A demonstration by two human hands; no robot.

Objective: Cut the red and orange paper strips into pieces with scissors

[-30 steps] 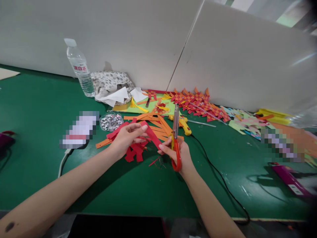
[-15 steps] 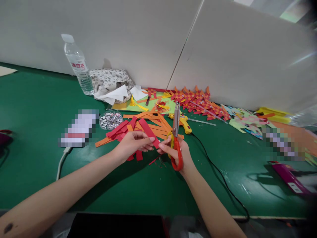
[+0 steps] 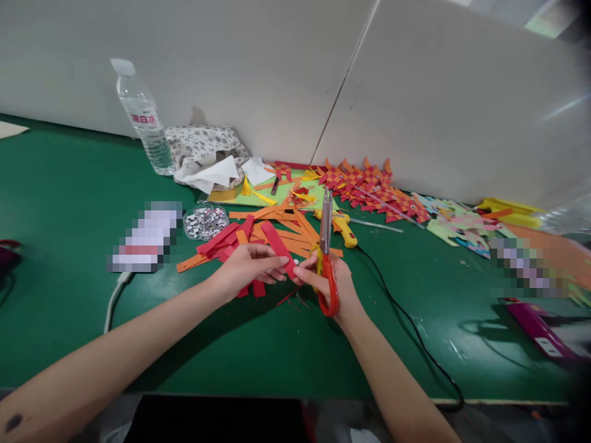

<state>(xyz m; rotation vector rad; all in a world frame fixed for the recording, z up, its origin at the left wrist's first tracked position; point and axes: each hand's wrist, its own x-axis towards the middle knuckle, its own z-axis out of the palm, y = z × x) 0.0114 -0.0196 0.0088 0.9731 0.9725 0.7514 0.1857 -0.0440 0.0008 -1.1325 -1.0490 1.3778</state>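
Note:
Between my two hands is a red paper strip (image 3: 276, 239), tilted with its upper end leaning left. My left hand (image 3: 249, 269) pinches it near its lower end. Around the handles of a pair of scissors (image 3: 327, 227) my right hand (image 3: 339, 280) is closed; the blades point up and away, pressed together. The right thumb and a fingertip also touch the strip's lower end. Under and behind the hands lies a heap of orange paper strips (image 3: 302, 231) and red paper strips (image 3: 219, 240). A small white round piece (image 3: 296, 262) shows beside the strip.
A clear box of googly eyes (image 3: 205, 223) sits left of the heap. Behind it are a tissue pouch (image 3: 207, 147) and a water bottle (image 3: 146, 126). A yellow glue gun (image 3: 345, 230) trails a black cable (image 3: 401, 307) to the right. Woven paper fish (image 3: 369, 187) lie along the wall.
Both hands keep their grips. The strip stands slightly more upright, and the scissors have shifted a little to the left. The rest of the scene moves only slightly with the camera.

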